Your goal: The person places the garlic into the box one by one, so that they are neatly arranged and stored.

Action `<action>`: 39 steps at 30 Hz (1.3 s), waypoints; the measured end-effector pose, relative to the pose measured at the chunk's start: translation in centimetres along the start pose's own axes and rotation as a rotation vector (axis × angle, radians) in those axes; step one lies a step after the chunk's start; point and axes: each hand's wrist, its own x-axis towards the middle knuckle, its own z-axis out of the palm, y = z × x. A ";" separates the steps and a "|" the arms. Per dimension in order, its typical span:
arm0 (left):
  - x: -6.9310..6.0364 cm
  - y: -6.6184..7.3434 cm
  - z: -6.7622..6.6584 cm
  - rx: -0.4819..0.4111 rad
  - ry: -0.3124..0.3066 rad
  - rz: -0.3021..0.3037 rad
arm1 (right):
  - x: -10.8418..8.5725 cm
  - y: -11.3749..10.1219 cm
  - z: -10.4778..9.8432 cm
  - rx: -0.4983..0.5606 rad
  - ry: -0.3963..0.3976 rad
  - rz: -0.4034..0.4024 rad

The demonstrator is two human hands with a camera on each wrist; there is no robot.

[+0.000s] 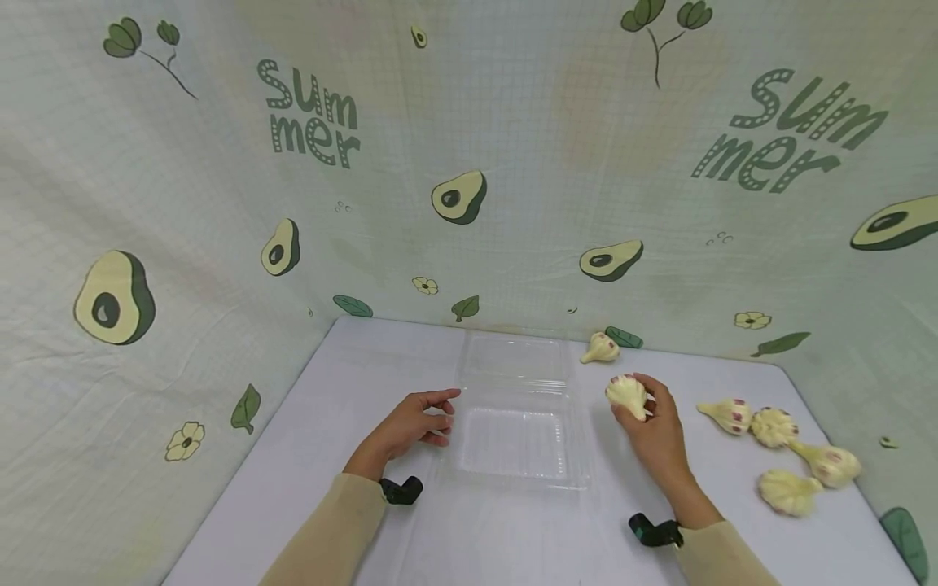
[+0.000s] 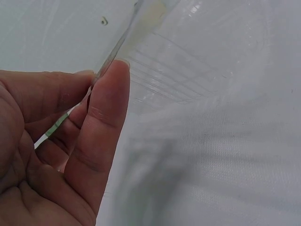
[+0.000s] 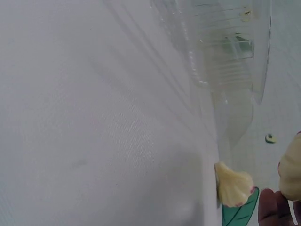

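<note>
A transparent hinged container (image 1: 513,480) lies unfolded on the white table. At its left edge is my left hand (image 1: 414,423); in the left wrist view the thumb and a finger of that hand (image 2: 89,122) pinch the thin clear rim (image 2: 113,52). Right of the container, my right hand (image 1: 655,427) holds a garlic bulb (image 1: 627,393) above the table. The right wrist view shows this bulb (image 3: 291,172) at the right edge, with fingertips of my right hand (image 3: 277,207) under it. The container (image 3: 221,52) appears at the top there.
One garlic bulb (image 1: 602,347) lies near the table's back edge, right of the container's lid part; the right wrist view shows a bulb (image 3: 233,186) there too. Several more bulbs (image 1: 787,491) lie at the table's right side. A patterned cloth (image 1: 528,146) stands behind the table (image 1: 308,456).
</note>
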 end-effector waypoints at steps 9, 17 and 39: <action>0.0 0.2 0.2 0.007 0.010 -0.006 | -0.4 -1.1 -0.2 -0.040 -0.044 -0.054; -0.2 0.5 0.4 0.016 0.022 -0.015 | -0.6 -3.4 -0.4 -0.047 -0.102 0.048; -0.3 0.6 0.6 0.014 0.027 -0.019 | 1.0 -10.2 3.3 0.031 -0.361 -0.057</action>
